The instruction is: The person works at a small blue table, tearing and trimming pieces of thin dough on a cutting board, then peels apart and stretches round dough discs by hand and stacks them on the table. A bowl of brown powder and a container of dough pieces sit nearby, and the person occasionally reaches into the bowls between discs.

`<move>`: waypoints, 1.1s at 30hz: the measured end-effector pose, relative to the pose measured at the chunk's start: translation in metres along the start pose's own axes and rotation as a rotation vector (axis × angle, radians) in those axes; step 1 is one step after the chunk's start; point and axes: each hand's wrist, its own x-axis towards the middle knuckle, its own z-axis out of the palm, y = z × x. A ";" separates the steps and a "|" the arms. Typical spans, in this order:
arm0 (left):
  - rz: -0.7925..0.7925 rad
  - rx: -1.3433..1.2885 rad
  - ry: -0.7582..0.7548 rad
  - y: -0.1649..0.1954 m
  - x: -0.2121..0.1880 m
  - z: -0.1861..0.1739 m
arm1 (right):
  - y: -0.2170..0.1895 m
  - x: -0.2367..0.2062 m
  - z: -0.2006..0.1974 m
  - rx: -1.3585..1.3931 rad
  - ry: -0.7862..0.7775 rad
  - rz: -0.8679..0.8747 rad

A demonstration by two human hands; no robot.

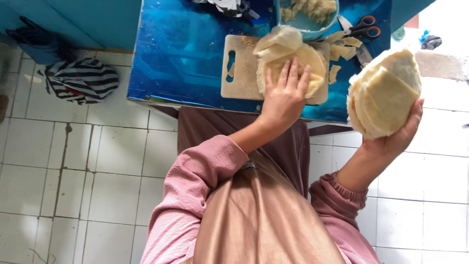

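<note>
**Currently: two stacks of thin wrappers, one per hand**

Left hand [285,94] lies flat, fingers spread wide, palm pressing down on a pile of round pale wrappers [312,61] on the wooden cutting board [239,68]. No grip there, just weight on top. Top sheet is folded back at the far edge of that pile.

Right hand [398,137] is off the table, to the right and nearer than the board, fingers cupped under a second stack of wrappers [383,95]. That stack is held up on edge and tilted, flat faces turned toward the board side, cut edges fanned.

Key relation: board pile sits left and slightly far of the held stack; the two stacks are apart, with the blue table edge [171,54] between them. Left hand is already on the board pile, so it's the nearer one; right hand hangs out over the tiled floor [73,171].

Other stuff: teal bowl [305,24] with crumbly filling just beyond the board, orange-handled scissors [364,27] and wrapper offcuts [344,49] at the far right of the table. Striped cloth [80,80] on the floor, far left.
</note>
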 end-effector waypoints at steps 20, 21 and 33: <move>-0.354 -2.257 0.117 -0.129 -0.085 -0.093 | 0.201 -0.010 0.179 -0.858 -0.635 -0.265; -0.352 -2.167 0.180 -0.133 -0.082 -0.100 | 0.205 -0.007 0.191 -1.112 -0.735 -0.530; -0.204 -0.720 0.442 -0.122 -0.074 -0.093 | 0.219 -0.041 0.194 -0.739 -0.904 -0.036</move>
